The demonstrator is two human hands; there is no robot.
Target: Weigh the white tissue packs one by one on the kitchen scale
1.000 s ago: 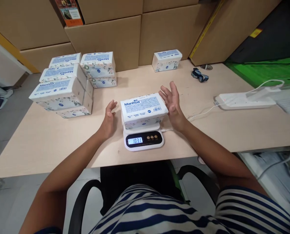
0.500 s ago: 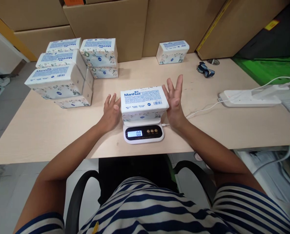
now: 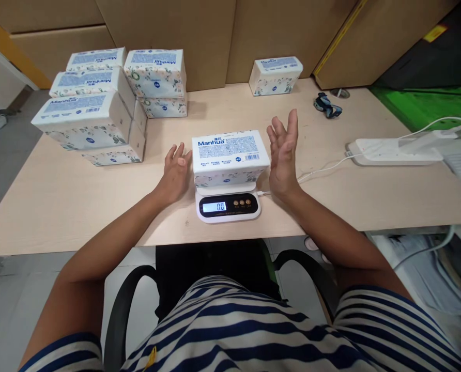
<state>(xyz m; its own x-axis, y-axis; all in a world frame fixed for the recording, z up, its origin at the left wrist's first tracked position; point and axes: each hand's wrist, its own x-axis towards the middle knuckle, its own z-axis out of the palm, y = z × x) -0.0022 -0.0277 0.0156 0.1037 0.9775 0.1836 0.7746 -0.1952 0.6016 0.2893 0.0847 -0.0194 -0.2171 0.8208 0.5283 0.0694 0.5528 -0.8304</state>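
Note:
A white pack of tissues (image 3: 230, 155) printed "Manhua" lies on a small white digital scale (image 3: 228, 214). The scale's lit display reads 0.0, with three round buttons beside it. Just left of the pack is my left hand (image 3: 175, 174), fingers apart; whether its fingertips brush the pack I cannot tell. On the other side my right hand (image 3: 283, 160) is raised on its edge with spread fingers, a small gap away from the pack. Neither hand holds anything.
Stacked tissue packs (image 3: 87, 119) stand at the table's left, with another stack (image 3: 156, 77) behind. A single pack (image 3: 276, 77) sits by the cardboard boxes (image 3: 168, 31). A dark blue strap-like item (image 3: 326, 106) and a white power strip (image 3: 393, 154) with cables are at right.
My right hand has moved off the pack's right side, opening a gap. The left hand stays nearly where it was. The view has shifted slightly; the display still reads 0.0.

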